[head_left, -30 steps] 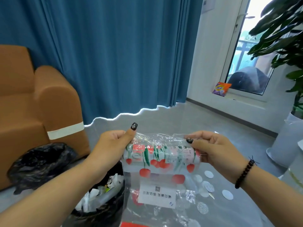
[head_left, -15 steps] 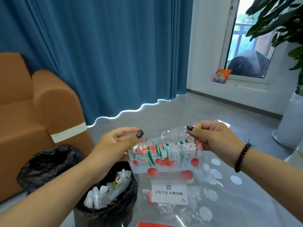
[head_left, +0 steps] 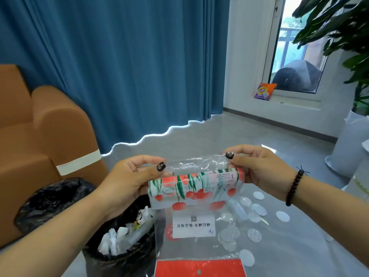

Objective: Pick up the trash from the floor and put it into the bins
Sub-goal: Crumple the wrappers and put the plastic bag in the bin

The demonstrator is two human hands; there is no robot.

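A clear plastic bag point(head_left: 196, 226) with a cherry print, a white label and a red header strip hangs in front of me, its top part rolled into a tube. My left hand point(head_left: 131, 176) pinches the roll's left end and my right hand point(head_left: 257, 168) pinches its right end. Below my left hand stands a bin lined with a black bag point(head_left: 119, 254), holding white crumpled wrappers. A second black-lined bin point(head_left: 52, 198) sits further left, by the sofa. Several white round pads point(head_left: 282, 216) lie on the floor beyond the bag.
An orange sofa point(head_left: 46, 140) fills the left. A blue curtain point(head_left: 129, 66) hangs behind. A purple-orange snack packet point(head_left: 264, 91) leans on the window ledge. A white plant pot point(head_left: 347, 146) with a large leafy plant stands at the right, on grey floor point(head_left: 219, 132).
Both hands have kept hold of the bag and rolled its top a little further. My view has shifted slightly, so the bins and sofa sit lower left.
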